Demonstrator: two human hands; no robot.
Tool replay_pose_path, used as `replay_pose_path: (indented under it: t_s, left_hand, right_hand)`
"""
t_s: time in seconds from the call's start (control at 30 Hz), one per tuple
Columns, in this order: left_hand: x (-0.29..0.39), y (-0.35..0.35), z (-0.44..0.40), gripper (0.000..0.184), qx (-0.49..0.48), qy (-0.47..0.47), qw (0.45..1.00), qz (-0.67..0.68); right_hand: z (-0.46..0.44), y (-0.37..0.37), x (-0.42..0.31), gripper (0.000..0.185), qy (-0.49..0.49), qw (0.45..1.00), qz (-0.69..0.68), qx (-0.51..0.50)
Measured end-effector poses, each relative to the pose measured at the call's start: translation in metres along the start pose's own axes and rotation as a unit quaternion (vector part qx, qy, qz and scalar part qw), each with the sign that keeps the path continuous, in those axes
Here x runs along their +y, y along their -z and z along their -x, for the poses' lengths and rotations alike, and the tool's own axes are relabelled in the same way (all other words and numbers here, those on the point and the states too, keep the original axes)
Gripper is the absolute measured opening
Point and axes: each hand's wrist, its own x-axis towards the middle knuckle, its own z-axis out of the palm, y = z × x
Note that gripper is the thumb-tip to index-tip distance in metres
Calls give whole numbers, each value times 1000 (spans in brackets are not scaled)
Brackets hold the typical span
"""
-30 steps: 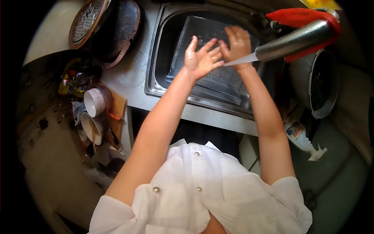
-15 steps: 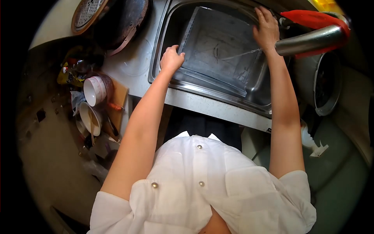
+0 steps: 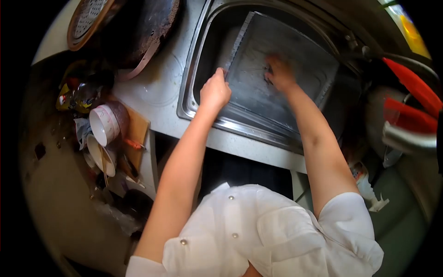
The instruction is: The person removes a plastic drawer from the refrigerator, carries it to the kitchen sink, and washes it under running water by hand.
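Observation:
A clear, flat-bottomed plastic tray or drawer [image 3: 249, 94] lies tilted in the metal sink [image 3: 196, 87], its surface wet. At the tray's left edge, my left hand [image 3: 215, 93] is closed on the rim with the thumb side up. My right hand [image 3: 280, 75] is over the middle of the tray, against or just above its bottom. Motion smears its fingers, and whether they hold anything is hidden. A small dark patch shows beside the fingertips.
A metal tap with red parts [image 3: 410, 138] stands at the right, near a pot [image 3: 376, 117]. On the left are a large dark pan [image 3: 138, 41], a steamer tray [image 3: 90, 21], bowls [image 3: 104, 123] and a cutting board [image 3: 136, 134]. A spray bottle [image 3: 367, 189] is at lower right.
My right hand has moved from the tap side to the tray's middle. The tap spout now appears farther right, and its water stream no longer shows. My left hand has closed on the tray's rim.

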Motion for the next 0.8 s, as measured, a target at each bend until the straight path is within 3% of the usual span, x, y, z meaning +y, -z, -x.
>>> replay_pose_path:
  t_s: [0.1, 0.2, 0.3, 0.4, 0.5, 0.6, 0.63, 0.73, 0.8]
  left_hand:
    - [2, 2, 1, 28, -1, 6, 1000, 15]
    - [3, 4, -1, 24, 3, -10, 1000, 19]
    - [4, 6, 1, 22, 8, -16, 1000, 21]
    - [1, 4, 0, 22, 14, -16, 999, 24]
    - [0, 4, 2, 23, 10, -15, 999, 28]
    - [2, 4, -2, 23, 7, -17, 999, 28]
    - [1, 5, -1, 23, 3, -14, 1000, 27]
    - [0, 3, 0, 26, 16, -8, 999, 26]
    - [0, 3, 0, 27, 10, 5, 999, 31]
  right_hand:
    - [-27, -13, 9, 65, 11, 994, 67, 85]
    - [-40, -26, -23, 66, -56, 985, 113, 121]
    - [-28, -45, -52, 65, 171, 983, -69, 27]
    - [-34, -19, -28, 63, 280, 959, -13, -52]
    - [-56, -37, -20, 58, -63, 993, 57, 85]
    - [-30, -53, -48, 52, 158, 983, -63, -66]
    - [-18, -56, -39, 48, 286, 955, -31, -73]
    - [-12, -16, -1, 47, 438, 890, 0, -125]
    - [-8, 8, 17, 46, 311, 936, 50, -156]
